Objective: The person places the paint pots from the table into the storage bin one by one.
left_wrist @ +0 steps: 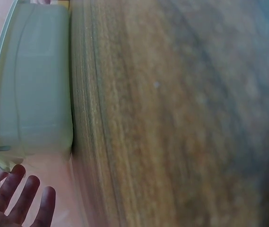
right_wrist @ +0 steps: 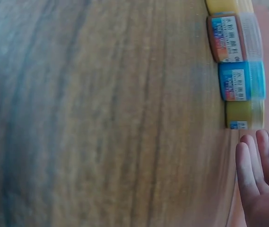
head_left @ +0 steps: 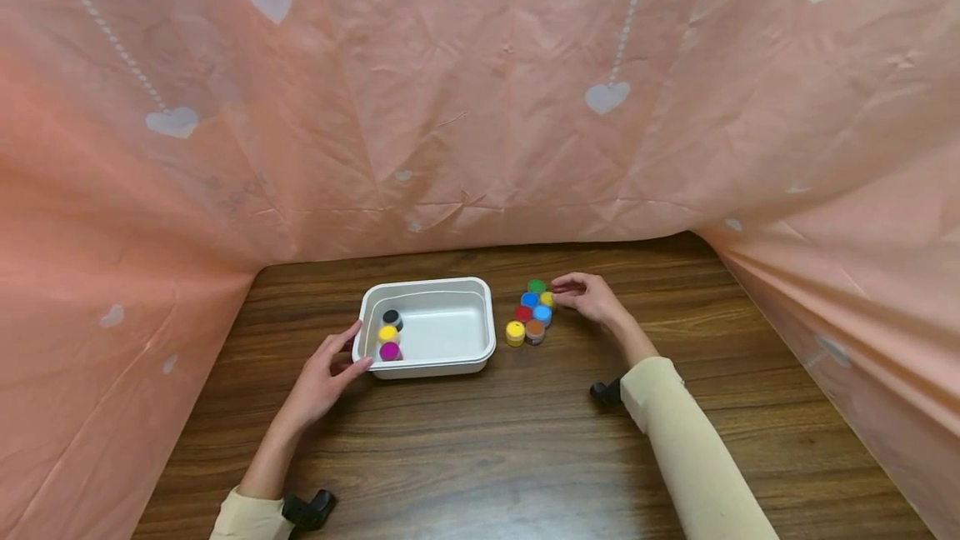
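A white plastic tray [head_left: 420, 369] stands on the table, with a black-lidded paint jar [head_left: 392, 319], a yellow-lidded one [head_left: 387, 334] and a purple-lidded one [head_left: 389, 351] along its left end. My left hand [head_left: 322, 377] rests on the tray's left rim and near front corner, fingers mostly extended in the left wrist view. Right of the tray, several small paint jars [head_left: 523, 314] stand close together. My right hand [head_left: 588, 297] is beside the rear yellow jar [right_wrist: 238, 113], its fingers lightly bent and apart from it in the right wrist view, with nothing held.
The wooden table [head_left: 487, 448] has a peach curtain [head_left: 480, 140] with white hearts hanging behind and along both sides. A black wrist device shows at the left sleeve [head_left: 309, 510] and another at the right sleeve [head_left: 606, 392].
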`<action>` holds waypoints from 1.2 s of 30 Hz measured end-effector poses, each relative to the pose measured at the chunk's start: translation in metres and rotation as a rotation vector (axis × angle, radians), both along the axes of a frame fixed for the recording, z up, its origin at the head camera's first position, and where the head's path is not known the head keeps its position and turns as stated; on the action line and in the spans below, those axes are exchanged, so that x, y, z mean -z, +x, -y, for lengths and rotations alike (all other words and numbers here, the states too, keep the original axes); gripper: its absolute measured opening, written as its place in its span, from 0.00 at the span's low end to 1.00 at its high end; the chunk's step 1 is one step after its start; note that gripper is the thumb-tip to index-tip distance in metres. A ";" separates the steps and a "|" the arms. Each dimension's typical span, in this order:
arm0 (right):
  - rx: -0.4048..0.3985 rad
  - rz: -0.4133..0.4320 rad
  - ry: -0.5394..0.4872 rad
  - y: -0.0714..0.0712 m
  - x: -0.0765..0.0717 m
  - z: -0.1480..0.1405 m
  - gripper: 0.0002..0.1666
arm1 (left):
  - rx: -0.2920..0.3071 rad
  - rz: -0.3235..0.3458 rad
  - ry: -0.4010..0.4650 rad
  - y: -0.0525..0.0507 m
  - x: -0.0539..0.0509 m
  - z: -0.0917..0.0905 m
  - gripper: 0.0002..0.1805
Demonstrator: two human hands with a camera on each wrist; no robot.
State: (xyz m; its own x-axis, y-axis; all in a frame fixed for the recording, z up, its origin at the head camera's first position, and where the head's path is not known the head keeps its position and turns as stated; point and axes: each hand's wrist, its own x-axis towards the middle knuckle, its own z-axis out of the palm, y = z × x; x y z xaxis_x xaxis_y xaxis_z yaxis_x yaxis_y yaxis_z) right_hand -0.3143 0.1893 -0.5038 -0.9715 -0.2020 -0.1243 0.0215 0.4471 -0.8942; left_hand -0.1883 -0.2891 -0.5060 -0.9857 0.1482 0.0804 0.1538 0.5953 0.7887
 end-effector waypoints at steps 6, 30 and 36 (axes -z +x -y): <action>-0.005 0.025 -0.016 0.000 0.007 0.001 0.25 | -0.004 -0.004 0.009 0.001 0.001 0.000 0.38; -0.066 0.019 -0.008 -0.001 0.015 -0.003 0.26 | -0.010 0.012 -0.001 0.001 0.000 0.000 0.39; -0.056 0.012 0.000 -0.003 0.015 -0.002 0.25 | -0.012 0.013 -0.006 0.000 0.001 0.000 0.39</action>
